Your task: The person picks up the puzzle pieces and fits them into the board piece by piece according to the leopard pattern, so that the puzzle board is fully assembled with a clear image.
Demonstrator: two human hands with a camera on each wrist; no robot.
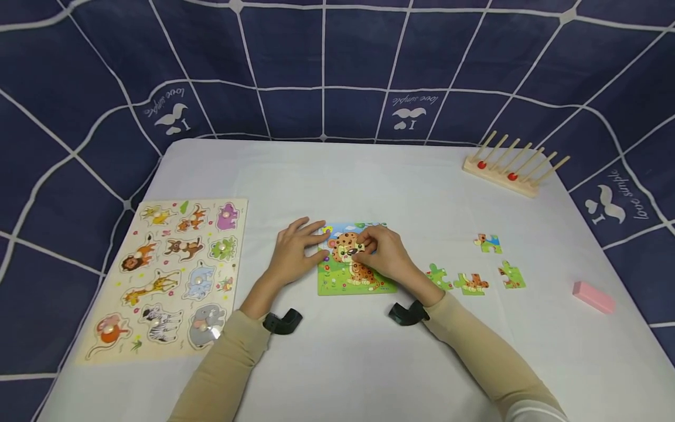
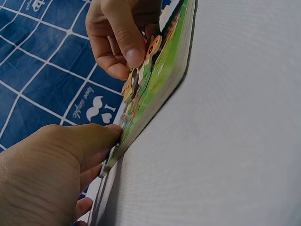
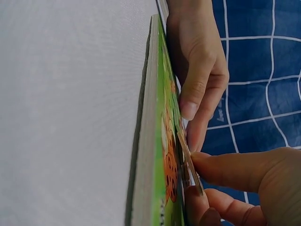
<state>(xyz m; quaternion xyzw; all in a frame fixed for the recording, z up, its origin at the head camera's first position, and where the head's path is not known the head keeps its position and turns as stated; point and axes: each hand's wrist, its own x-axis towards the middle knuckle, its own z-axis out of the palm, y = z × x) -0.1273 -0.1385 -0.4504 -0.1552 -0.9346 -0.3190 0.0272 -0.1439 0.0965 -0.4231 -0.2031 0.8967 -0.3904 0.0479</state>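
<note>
A leopard jigsaw puzzle point(image 1: 335, 283) lies flat in its green-bordered tray at the middle of the table. At its left side my left hand point(image 1: 293, 251) rests with fingers spread, thumb and fingertips on the tray's edge. My right hand point(image 1: 387, 253) is over the right half of the picture. Between its thumb and fingers it pinches a puzzle piece point(image 3: 189, 162), tilted up from the picture in the right wrist view. The piece's face side is partly hidden by the fingers. Loose jigsaw pieces point(image 1: 471, 284) lie to the right of the tray.
A wooden board of animal knob pieces point(image 1: 174, 287) lies on the left. At the back right stands a wooden peg rack point(image 1: 500, 177) with red beads. A pink block point(image 1: 593, 297) is near the right edge. Dark patterned cloth point(image 1: 358, 64) hangs behind the table.
</note>
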